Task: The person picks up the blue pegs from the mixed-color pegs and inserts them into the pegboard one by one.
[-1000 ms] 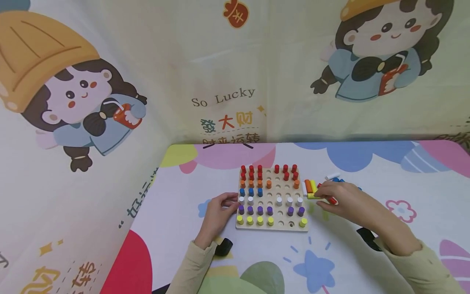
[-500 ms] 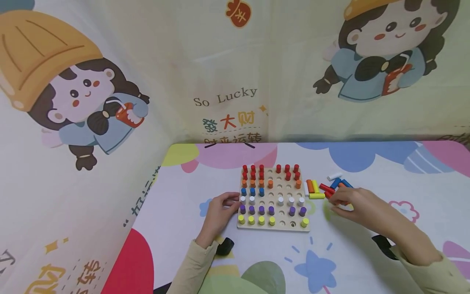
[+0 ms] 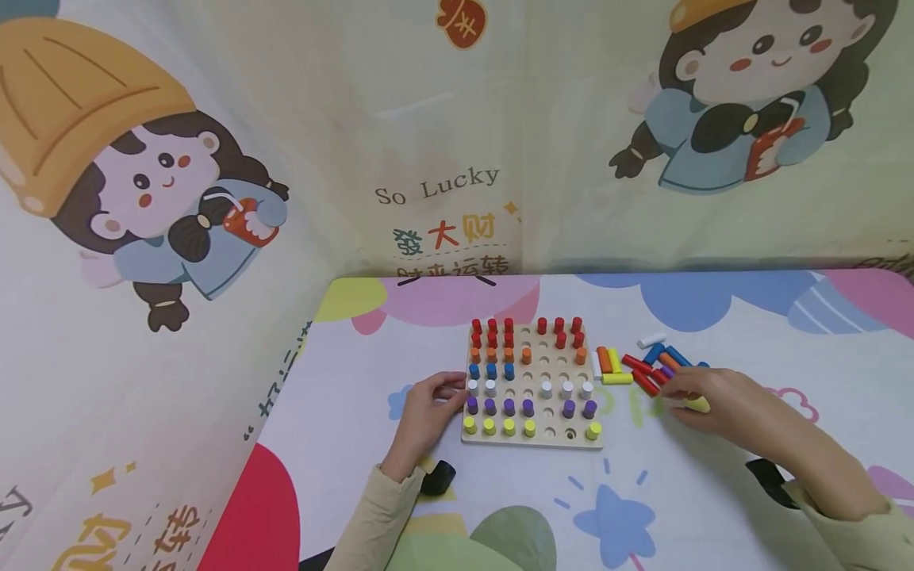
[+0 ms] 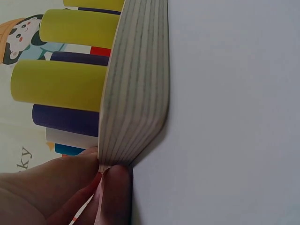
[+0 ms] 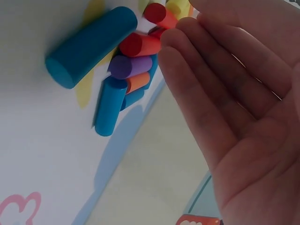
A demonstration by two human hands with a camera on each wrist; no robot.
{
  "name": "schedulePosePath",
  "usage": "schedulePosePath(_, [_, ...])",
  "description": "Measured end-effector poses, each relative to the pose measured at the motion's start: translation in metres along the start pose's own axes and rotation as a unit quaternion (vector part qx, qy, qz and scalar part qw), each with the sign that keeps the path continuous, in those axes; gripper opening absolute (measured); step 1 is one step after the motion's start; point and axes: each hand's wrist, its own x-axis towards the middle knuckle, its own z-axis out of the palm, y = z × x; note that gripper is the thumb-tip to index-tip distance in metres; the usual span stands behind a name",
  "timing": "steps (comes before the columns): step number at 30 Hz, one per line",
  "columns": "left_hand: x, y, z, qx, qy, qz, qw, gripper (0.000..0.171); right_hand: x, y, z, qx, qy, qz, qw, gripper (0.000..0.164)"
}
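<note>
A wooden pegboard (image 3: 543, 442) stands mid-table with rows of red, orange, blue, white, purple and yellow pegs; some holes show no peg. At its left edge, my left hand (image 3: 426, 416) grips the board between thumb and fingers; the left wrist view shows the thumb (image 4: 70, 178) and a finger at the board's corner. Right of the board, my right hand (image 3: 735, 408) hovers by the loose pegs, its fingers fairly straight and holding nothing visible. Close by lie a blue peg (image 5: 91, 47), a purple peg (image 5: 131, 66) and a red peg (image 5: 139, 44). The hand partly hides the pile.
Between board and pile lie a yellow peg (image 3: 617, 379), an orange peg (image 3: 603, 361) and a white peg (image 3: 596, 365). Another white peg (image 3: 651, 339) lies behind. A patterned cloth (image 3: 614, 515) covers the table; a printed curtain (image 3: 557, 159) rises behind it.
My right hand has moved right, away from the board and across the loose pegs, uncovering red, blue, orange and purple ones. The left hand stays at the board's edge.
</note>
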Motion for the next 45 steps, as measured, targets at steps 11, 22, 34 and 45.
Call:
schedulePosePath(11, [0.001, -0.001, 0.001, 0.002, 0.003, -0.001, 1.0, 0.028, -0.009, 0.014, 0.003, 0.007, 0.012, -0.011, 1.0, 0.022])
schedulePosePath(22, [0.001, 0.002, 0.002, 0.009, 0.001, -0.006, 0.9999, 0.029, -0.014, 0.022, 0.006, 0.006, -0.044, 0.036, 0.998, 0.025])
schedulePosePath(34, [0.001, 0.001, 0.002, 0.012, -0.001, -0.013, 0.9999, 0.029, -0.013, 0.03, 0.007, 0.012, -0.046, 0.02, 0.999, 0.021])
schedulePosePath(45, [0.001, 0.0, 0.001, 0.012, 0.001, -0.006, 0.9999, 0.029, -0.011, 0.029, 0.009, 0.003, -0.016, -0.014, 1.0, 0.022])
